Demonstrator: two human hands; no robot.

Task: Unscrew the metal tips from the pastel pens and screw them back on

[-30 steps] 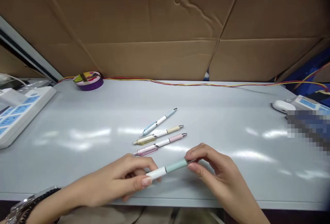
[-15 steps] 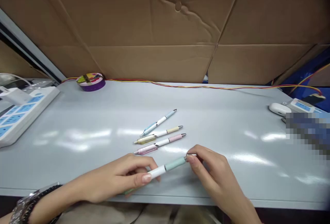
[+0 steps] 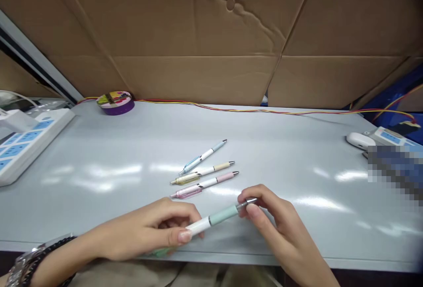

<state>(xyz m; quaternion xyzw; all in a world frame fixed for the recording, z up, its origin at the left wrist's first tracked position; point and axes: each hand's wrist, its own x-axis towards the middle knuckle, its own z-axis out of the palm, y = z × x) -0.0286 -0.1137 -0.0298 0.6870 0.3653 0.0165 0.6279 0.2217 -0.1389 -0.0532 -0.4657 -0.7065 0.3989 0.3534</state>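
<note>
My left hand [image 3: 155, 225] is closed around the white barrel of a green-and-white pen [image 3: 224, 215] near the table's front edge. The pen slants up to the right, its green clip end partly hidden under my left hand. My right hand [image 3: 277, 221] pinches the silver metal tip [image 3: 251, 200] at the pen's other end between thumb and fingers. A short, greyish see-through section shows between the tip and the green grip. Just beyond my hands lie a pink pen [image 3: 211, 182], a yellow pen [image 3: 208, 171] and a blue pen [image 3: 206, 156].
A purple round tape roll [image 3: 116, 104] sits at the back left. White power strips stand at the left [image 3: 36, 146] and right [image 3: 390, 136], with a white rounded case [image 3: 359, 140] beside the right one. Thin wires [image 3: 205, 107] run along the cardboard wall [image 3: 185, 27].
The silver tip has come slightly away from the green grip, moving right with my right hand. My left hand and the pen have shifted a little left and down.
</note>
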